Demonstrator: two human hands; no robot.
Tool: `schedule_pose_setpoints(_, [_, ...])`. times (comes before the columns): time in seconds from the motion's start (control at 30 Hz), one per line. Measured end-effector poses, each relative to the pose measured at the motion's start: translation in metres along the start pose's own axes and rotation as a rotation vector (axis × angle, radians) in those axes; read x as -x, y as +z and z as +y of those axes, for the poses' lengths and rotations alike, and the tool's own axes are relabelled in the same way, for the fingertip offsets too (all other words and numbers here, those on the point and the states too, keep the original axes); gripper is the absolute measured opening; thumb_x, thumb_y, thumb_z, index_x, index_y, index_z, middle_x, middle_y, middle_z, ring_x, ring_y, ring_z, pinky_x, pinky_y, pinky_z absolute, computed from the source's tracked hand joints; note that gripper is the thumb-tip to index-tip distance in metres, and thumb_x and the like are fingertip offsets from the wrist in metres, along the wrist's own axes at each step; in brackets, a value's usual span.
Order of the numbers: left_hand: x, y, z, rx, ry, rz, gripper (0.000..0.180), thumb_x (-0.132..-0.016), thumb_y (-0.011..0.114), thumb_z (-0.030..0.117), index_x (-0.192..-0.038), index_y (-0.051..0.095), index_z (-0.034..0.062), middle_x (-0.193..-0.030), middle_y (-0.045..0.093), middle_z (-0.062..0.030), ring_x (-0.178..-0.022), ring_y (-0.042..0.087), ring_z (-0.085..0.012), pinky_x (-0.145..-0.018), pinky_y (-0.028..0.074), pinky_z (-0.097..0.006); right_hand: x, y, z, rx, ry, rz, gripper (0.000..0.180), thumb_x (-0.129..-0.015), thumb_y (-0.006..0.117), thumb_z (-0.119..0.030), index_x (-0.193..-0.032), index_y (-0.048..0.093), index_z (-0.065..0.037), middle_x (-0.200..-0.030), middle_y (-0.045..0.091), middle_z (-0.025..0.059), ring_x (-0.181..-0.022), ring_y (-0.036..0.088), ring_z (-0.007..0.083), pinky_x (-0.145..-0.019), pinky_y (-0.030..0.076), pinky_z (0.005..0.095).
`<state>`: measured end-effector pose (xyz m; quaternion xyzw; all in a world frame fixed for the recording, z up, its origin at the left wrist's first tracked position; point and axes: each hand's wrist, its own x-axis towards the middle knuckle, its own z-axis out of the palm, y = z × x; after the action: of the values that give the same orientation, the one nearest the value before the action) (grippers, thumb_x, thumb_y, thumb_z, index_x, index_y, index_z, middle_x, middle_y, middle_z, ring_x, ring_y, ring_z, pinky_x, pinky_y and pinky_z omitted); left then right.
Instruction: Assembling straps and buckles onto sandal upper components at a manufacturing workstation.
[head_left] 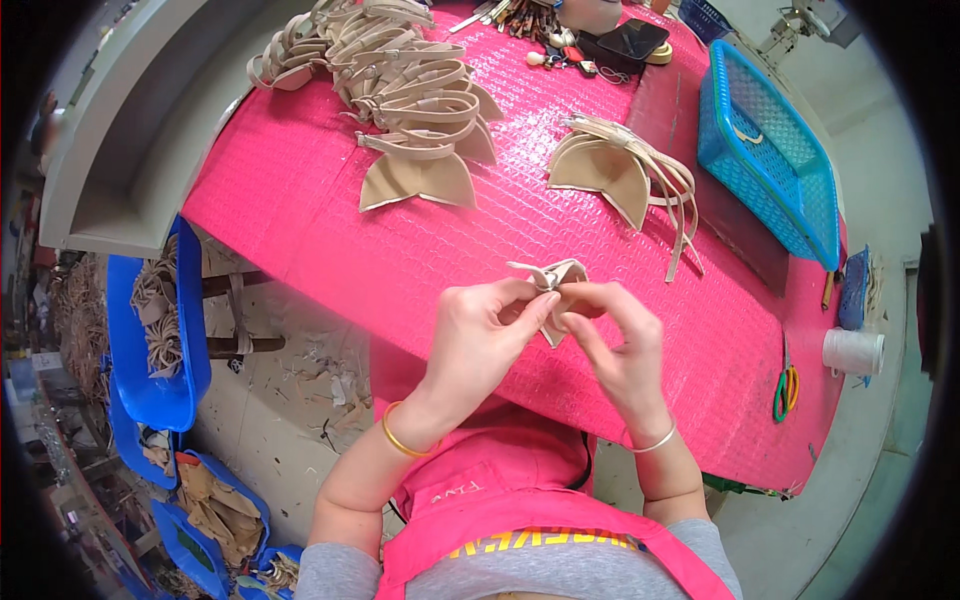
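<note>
My left hand (478,328) and my right hand (622,345) meet over the near part of the pink-covered table. Between their fingertips they pinch a small beige shoe-upper piece (570,270), bent, with a small metal bit near its middle. The fingers cover part of it. Beyond the left hand lies a long overlapping row of beige shoe uppers (415,186) with looped straps. A smaller stack of beige pieces (598,172) sits beyond the right hand, and loose narrow straps (665,185) trail from it toward me.
A blue plastic basket (822,185) stands at the right. Scissors (786,392) with green and yellow handles lie near the right edge, beside a white thread spool (853,352). A dark phone (635,40) is at the back. Blue bins (193,340) with beige pieces stand left of the table.
</note>
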<state>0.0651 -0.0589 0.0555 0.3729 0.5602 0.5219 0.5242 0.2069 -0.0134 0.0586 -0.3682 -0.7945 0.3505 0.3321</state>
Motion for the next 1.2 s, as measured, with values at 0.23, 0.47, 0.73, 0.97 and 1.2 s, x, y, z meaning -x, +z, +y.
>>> schedule_pose_setpoints(0.23, [-0.002,0.003,0.024,-0.471,0.350,-0.002,0.009,-0.078,0.055,0.010,-0.078,0.055,0.0009,-0.069,0.059,-0.0130,-0.056,0.057,-0.0218,-0.049,0.043,-0.032,-0.036,-0.017,-0.017,0.013,-0.177,0.000,0.015,-0.067,0.061,0.003,-0.080,0.062,-0.005,-0.069,0.056,0.0065,-0.059,0.055,0.0174,-0.051,0.045,0.0263])
schedule_pose_setpoints(0.47, [0.003,0.012,-0.010,0.563,-0.096,-0.237,0.023,-0.089,0.042,0.012,-0.102,0.054,-0.0019,-0.076,0.057,-0.0022,-0.057,0.046,-0.0047,-0.058,0.043,-0.020,-0.010,-0.017,-0.006,0.080,-0.290,0.081,0.028,-0.060,0.065,0.005,-0.086,0.060,-0.005,-0.077,0.057,0.0095,-0.065,0.058,0.0195,-0.055,0.046,0.0282])
schedule_pose_setpoints(0.73, [0.006,0.010,-0.008,0.714,-0.177,-0.194,0.027,-0.087,0.044,0.010,-0.109,0.052,-0.0032,-0.091,0.060,-0.0077,-0.080,0.057,-0.0113,-0.070,0.048,-0.025,-0.011,-0.024,0.004,0.203,-0.626,-0.060,0.029,-0.057,0.065,-0.003,-0.086,0.060,-0.004,-0.075,0.058,0.0056,-0.058,0.055,0.0159,-0.054,0.045,0.0274])
schedule_pose_setpoints(0.97, [0.003,0.010,-0.010,0.623,-0.112,-0.072,0.030,-0.084,0.049,0.016,-0.105,0.054,-0.0048,-0.098,0.059,-0.0152,-0.092,0.058,-0.0217,-0.080,0.047,-0.031,0.000,-0.013,0.010,0.290,-0.655,-0.034,0.027,-0.058,0.064,-0.007,-0.085,0.062,-0.007,-0.077,0.059,0.0043,-0.064,0.056,0.0151,-0.057,0.046,0.0283])
schedule_pose_setpoints(1.2, [0.004,0.009,-0.013,0.657,-0.116,-0.040,0.027,-0.084,0.049,0.012,-0.104,0.054,-0.0057,-0.097,0.059,-0.0169,-0.091,0.058,-0.0229,-0.082,0.046,-0.032,0.000,-0.009,0.006,0.314,-0.682,-0.070,0.023,-0.061,0.063,-0.010,-0.084,0.062,-0.007,-0.078,0.060,0.0039,-0.069,0.057,0.0159,-0.063,0.046,0.0298])
